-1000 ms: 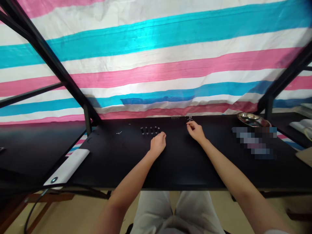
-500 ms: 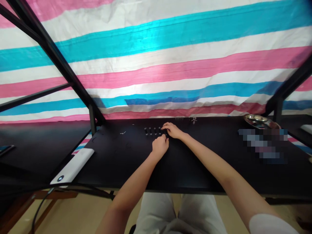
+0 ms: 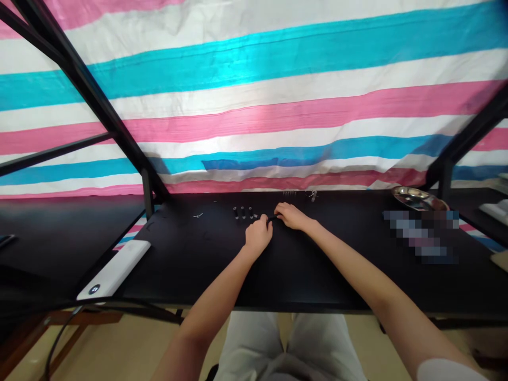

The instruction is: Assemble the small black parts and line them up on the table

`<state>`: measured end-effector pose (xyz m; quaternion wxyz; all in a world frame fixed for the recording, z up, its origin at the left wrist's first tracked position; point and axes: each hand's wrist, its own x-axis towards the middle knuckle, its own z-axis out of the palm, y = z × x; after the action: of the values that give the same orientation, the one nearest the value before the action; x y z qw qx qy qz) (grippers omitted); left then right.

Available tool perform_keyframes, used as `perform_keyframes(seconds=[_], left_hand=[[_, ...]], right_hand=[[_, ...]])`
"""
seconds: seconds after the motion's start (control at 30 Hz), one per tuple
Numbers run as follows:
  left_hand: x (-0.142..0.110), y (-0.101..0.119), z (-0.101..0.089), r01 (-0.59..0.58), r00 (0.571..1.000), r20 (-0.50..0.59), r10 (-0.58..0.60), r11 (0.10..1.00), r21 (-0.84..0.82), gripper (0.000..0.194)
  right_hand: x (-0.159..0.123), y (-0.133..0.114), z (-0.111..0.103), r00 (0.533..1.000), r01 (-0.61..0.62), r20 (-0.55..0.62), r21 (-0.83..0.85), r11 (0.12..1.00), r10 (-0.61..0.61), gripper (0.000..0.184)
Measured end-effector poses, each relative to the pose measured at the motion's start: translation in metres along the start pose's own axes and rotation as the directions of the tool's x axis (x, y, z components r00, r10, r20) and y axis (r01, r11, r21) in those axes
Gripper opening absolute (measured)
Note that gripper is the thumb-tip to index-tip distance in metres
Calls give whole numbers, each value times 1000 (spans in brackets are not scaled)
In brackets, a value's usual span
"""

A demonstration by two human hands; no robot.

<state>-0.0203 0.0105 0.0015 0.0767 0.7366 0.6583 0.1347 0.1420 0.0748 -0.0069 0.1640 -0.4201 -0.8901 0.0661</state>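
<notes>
A short row of small dark upright pieces stands on the black table near its far edge. My left hand rests curled just right of that row, fingers closed. My right hand lies close beside it, fingers pinched on a small dark piece between the two hands. What my left hand holds, if anything, is hidden. Further back lie another small row of dark pieces and a tiny metal bit.
A white power bank with a cable lies at the table's left edge. A metal dish sits at the far right, next to a blurred-out patch. Black frame posts stand at both back corners before a striped tarp.
My right hand came from the far back right over to the row of dark pieces, then drew back a little to the right with one piece. My left hand barely moved.
</notes>
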Motion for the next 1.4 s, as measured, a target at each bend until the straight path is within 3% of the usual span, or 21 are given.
perform_keyframes(seconds=[0.13,0.33,0.5,0.63,0.73,0.83,0.93,1.03,1.23,1.4], left_hand=[[-2,3,1,-19,1000,12,20,999,-27,36],[-3,4,4,-51,994,93,49,999,16,29],[-1,2,6,-48,997,54,50,998,-36,27],[1,-2,10,-100,995,6,102,981,-164,30],[2,-3,12,-199,980,-52,192,937,-286,33],[1,-3,13,-278,961,-133,245,871,-406,28],[0,0,12,-301,953,-171,248,761,-575,25],[-4,4,12,-291,955,-181,234,638,-713,25],[-9,10,14,-246,967,-167,193,526,-814,24],[-9,9,15,-246,965,-144,221,563,-789,21]], right_hand=[[-22,5,-2,999,-36,-38,92,995,40,11],[-50,9,4,981,-115,-140,134,984,134,11],[-56,5,10,961,-167,-198,150,974,195,12],[-56,-1,11,953,-136,-228,266,954,200,13],[-58,-8,9,943,-91,-250,439,894,219,15],[-61,-16,6,920,-73,-253,638,767,298,19],[-65,-25,3,884,-28,-268,788,615,383,25],[-70,-37,-2,841,34,-307,852,522,446,29],[-77,-52,-5,792,63,-328,883,465,514,31],[-76,-51,-2,783,58,-328,884,463,528,31]])
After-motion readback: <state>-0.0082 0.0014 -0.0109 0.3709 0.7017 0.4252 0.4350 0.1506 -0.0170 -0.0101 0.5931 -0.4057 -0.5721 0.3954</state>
